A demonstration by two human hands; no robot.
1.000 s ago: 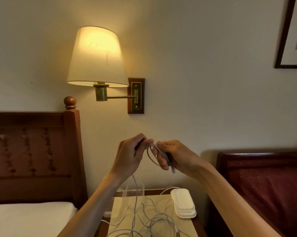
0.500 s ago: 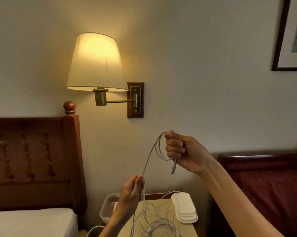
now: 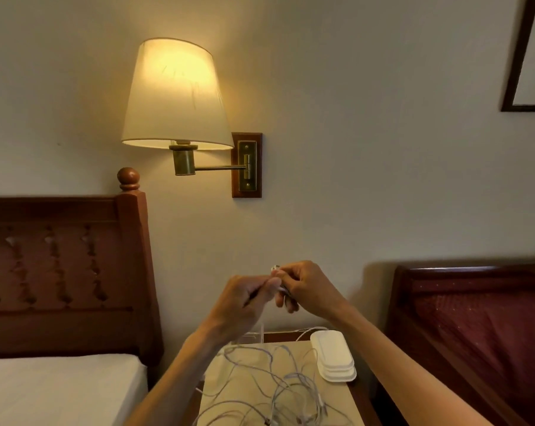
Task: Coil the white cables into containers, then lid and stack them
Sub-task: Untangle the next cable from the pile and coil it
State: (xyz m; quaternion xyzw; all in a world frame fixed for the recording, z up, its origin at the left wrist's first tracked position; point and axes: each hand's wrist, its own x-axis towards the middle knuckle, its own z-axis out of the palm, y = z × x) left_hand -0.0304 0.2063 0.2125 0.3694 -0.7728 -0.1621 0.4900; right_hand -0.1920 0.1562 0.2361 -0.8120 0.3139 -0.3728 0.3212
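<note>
Both hands meet above the bench. The right hand (image 3: 309,289) has its grip clamped on the small coil of thin white cable (image 3: 283,289); the left hand (image 3: 244,299) pinches the strand feeding in, evidently to add a loop. Loose cable tangle (image 3: 278,385) lies below; stacked white lids (image 3: 333,358) at 3 o'clock.

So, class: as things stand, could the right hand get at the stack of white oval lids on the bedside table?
Probably yes, but not yet: the right hand grips the white cable with the left hand. Nothing blocks the stack of white oval lids.
</note>
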